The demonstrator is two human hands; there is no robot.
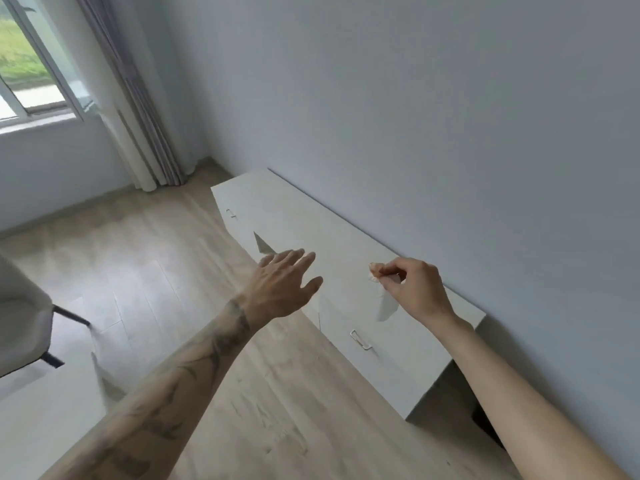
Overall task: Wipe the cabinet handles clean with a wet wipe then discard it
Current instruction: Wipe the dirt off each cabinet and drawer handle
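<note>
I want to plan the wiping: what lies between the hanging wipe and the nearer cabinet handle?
Head view: only bare white cabinet between the wipe and the handle.

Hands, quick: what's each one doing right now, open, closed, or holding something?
Left hand: open, fingers spread, holding nothing.
Right hand: fingers curled, pinching the wet wipe, which hangs down from them.

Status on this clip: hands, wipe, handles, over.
Left hand open, empty, by the cabinet. Right hand pinches the wet wipe, hanging loose. Near handle not touched, nothing blocking it.
</note>
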